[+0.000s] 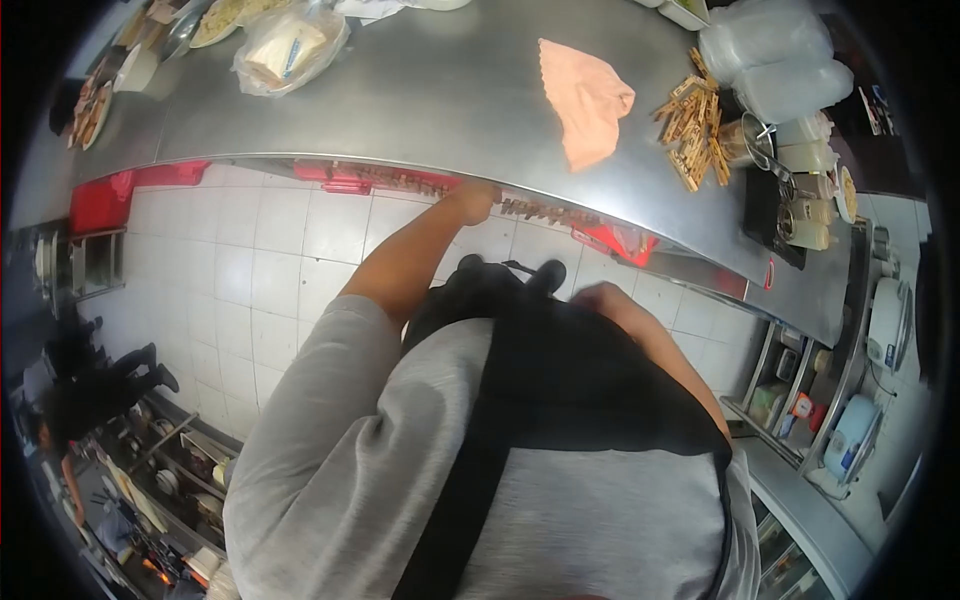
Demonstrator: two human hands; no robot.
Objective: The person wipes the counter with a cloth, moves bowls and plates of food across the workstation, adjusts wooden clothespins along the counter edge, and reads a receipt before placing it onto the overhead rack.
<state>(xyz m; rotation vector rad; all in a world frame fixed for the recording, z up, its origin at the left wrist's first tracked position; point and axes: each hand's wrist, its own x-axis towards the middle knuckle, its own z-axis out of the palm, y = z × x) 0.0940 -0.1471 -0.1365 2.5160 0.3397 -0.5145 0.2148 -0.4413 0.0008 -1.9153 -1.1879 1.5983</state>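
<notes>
My left hand (474, 202) reaches to the front edge of the steel table (420, 110). Its fingers are curled at a row of small brown wooden pieces (545, 211) just under the edge, which look like clothespins. What it grips is hidden. Lower down, my right hand (608, 300) is beside the black apron (600, 380), slightly blurred, with its fingers mostly out of sight. Red plastic containers (615, 243) show beneath the table edge. On the tabletop lies a pile of wooden clothespins (692, 135), with a pink cloth (585, 100) to its left.
A plastic bag with a white block (290, 50) rests at the table's back left. Stacked clear containers (780, 60) and sauce bottles (810, 235) crowd the right end. A metal rack (790, 400) stands at right. Another person (100, 390) is at far left on the tiled floor.
</notes>
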